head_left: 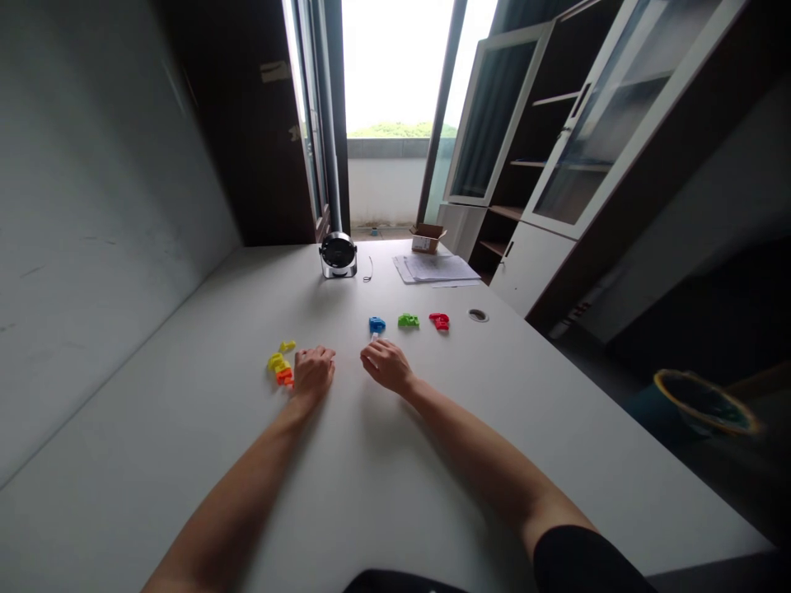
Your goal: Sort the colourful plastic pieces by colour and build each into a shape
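Note:
My right hand [386, 364] is closed, its fingertips at a small white plastic piece [374, 337] just in front of a blue cluster of plastic pieces [376, 324]. A green cluster [409, 320] and a red cluster [440, 321] lie in line to the right of the blue one. My left hand [315, 371] rests palm down on the table with curled fingers; whatever is under them is hidden. Close to its left side lie orange pieces [284, 376], partly covered by the hand, with yellow pieces [278, 362] beside them. One loose yellow piece [287, 346] sits slightly farther back.
On the white table [203, 428], a small black and silver round device on a stand [338, 254] stands at the back. Paper sheets [436, 268] and an open cardboard box [428, 238] are at the back right. A round cable hole [478, 315] is near the right edge.

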The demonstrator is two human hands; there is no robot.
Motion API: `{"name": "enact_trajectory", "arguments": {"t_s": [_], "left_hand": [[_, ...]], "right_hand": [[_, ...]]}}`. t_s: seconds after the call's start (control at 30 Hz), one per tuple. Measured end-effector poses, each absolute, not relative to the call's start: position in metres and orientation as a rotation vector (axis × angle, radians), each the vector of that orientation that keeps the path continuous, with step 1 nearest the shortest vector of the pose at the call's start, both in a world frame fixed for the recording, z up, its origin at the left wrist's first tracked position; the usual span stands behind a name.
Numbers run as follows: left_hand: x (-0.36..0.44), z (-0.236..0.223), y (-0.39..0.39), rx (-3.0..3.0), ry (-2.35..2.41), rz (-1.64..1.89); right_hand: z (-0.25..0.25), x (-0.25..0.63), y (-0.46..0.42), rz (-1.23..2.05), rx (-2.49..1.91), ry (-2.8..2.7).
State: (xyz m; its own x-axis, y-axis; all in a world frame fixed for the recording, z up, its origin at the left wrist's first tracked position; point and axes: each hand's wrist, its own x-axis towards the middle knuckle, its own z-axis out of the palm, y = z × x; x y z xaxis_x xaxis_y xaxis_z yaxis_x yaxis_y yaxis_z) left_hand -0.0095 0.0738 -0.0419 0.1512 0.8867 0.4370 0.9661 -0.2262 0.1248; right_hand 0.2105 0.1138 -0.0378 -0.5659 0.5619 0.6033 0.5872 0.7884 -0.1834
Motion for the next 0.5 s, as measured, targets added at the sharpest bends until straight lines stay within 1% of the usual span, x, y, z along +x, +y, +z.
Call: {"name": "enact_trajectory", "arguments": {"t_s": [0.1,0.2,0.37,0.5], "left_hand": [[-0.008,-0.039,0.073,-2.241,-1.787,-0.718],[-0.003,-0.037,0.071,-2.246,-1.74,-0.874],[0.005,-0.036,0.071,-2.359,-1.677,-1.29],[0.007,-0.037,0.071,-2.359,-1.748,-1.567]], "right_hand": [[-0.04,0.214,0.118,-0.053,-0.862,-2.286],[-0.042,0.213,0.118,-0.047,-0.836,-2.29],[-0.044,0.211,0.117,-0.048,-0.797,-2.304],[-0.044,0.212,0.119,-0.029,-0.791,-2.285]]}}
